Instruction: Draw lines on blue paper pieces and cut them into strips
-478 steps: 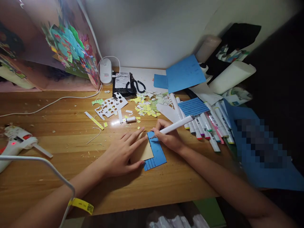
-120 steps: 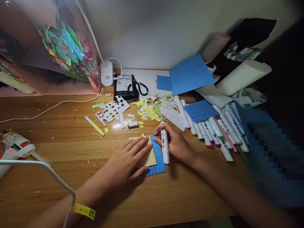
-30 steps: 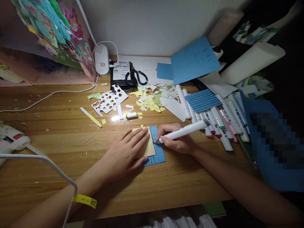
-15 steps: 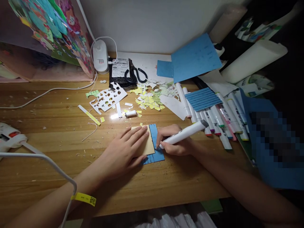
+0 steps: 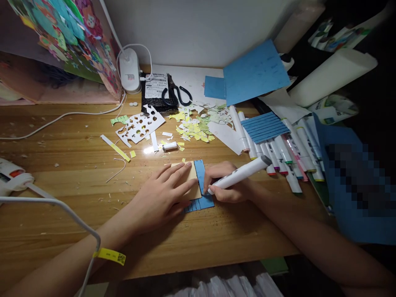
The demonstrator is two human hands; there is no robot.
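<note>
My left hand (image 5: 165, 189) lies flat with fingers spread on a cream card (image 5: 193, 187), pressing it over a blue piece of paper (image 5: 208, 201). Part of the blue paper shows along the card's right and near edges, with dark lines drawn on the near strip. Pinched in my right hand (image 5: 227, 183) is a white marker (image 5: 241, 173), slanting up to the right. Its tip end is low by the card's right edge, over the blue paper; my fingers partly hide the tip. Above the left hand lies a small white marker cap (image 5: 170, 147).
Yellow and green paper scraps (image 5: 198, 126) lie behind my hands, with black-handled scissors (image 5: 176, 97) beyond. Several markers (image 5: 280, 154) sit at right under a lined blue card (image 5: 265, 127). A white cable (image 5: 62, 207) crosses in front of my left forearm; a power strip (image 5: 130, 71) stands by the wall.
My left hand's fingers have spread further apart on the cream card, and the thumb has drawn in. The right hand and marker stay at nearly the same spot.
</note>
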